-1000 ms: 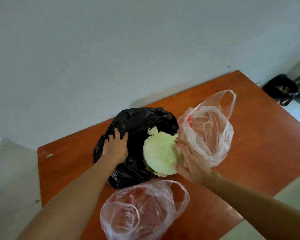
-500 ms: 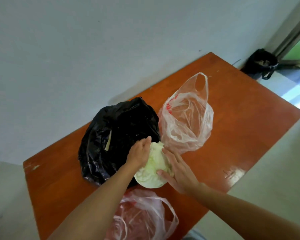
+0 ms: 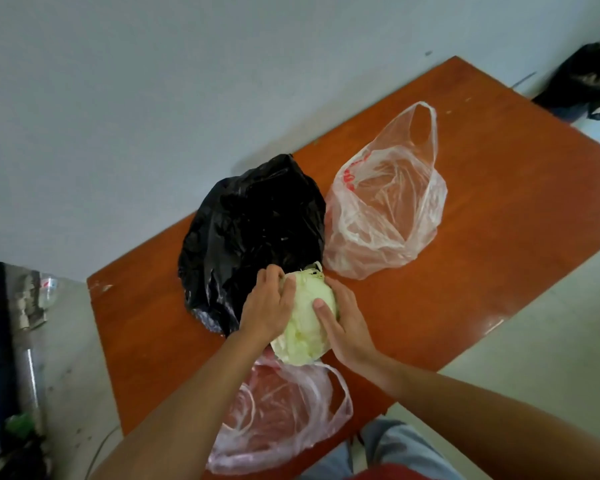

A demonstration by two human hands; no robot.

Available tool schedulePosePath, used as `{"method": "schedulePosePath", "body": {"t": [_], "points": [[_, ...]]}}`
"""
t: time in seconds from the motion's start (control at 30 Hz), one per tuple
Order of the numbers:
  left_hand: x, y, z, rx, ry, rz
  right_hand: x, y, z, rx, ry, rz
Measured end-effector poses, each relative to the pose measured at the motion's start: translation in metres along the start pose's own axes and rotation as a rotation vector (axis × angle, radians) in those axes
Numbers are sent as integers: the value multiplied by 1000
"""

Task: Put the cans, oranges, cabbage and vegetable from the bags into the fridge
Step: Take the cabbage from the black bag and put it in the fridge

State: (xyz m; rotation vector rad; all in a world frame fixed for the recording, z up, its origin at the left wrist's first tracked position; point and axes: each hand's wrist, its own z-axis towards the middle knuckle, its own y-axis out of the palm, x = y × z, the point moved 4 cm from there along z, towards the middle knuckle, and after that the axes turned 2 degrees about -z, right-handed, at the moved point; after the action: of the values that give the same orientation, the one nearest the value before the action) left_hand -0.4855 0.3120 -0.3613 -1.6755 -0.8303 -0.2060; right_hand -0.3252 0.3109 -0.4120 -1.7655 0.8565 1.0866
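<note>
— Where's the cabbage [image 3: 303, 337]?
— Clasped between your grips: your left grip [image 3: 267, 310] curls over one side, your right grip [image 3: 349, 329] wraps the other, thumb on top.
— And the bags?
— The black bag [image 3: 253, 230] sits just beyond your left grip, the far clear bag [image 3: 388, 216] beyond your right grip, the near clear bag [image 3: 281, 420] beneath both.

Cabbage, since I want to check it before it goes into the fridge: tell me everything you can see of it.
The cabbage is a pale yellow-green, roundish head with crinkled, layered leaves and a ragged, frayed edge at its far end. The left hand grips its left side; the right hand grips its right side, thumb on top. It is just outside the black bag, over the table and partly above the near clear bag. Whether it touches the table cannot be told.
</note>
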Motion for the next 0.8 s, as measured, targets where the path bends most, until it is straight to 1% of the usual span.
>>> {"method": "schedulePosePath", "body": {"t": [0.07, 0.23, 0.33, 0.43, 0.53, 0.63, 0.8], "points": [[-7, 2, -12, 9, 13, 14, 0, 7, -4, 19, 4, -6], [-14, 9, -23, -13, 42, -101, -4, 13, -14, 88, 62, 63], [-14, 8, -21, -15, 70, -74, -8, 16, -17, 164, 101, 109], [-11, 4, -28, 16, 122, -106, -17, 19, -23, 252, 118, 132], [1, -7, -44, 57, 214, -180, -33, 12, -35, 349, 27, 106], [26, -18, -64, 79, 316, -250, -52, -13, -52, 427, -64, 37], [101, -30, -82, 128, 548, -334, -85, -82, -79, 573, -184, -77]]}}
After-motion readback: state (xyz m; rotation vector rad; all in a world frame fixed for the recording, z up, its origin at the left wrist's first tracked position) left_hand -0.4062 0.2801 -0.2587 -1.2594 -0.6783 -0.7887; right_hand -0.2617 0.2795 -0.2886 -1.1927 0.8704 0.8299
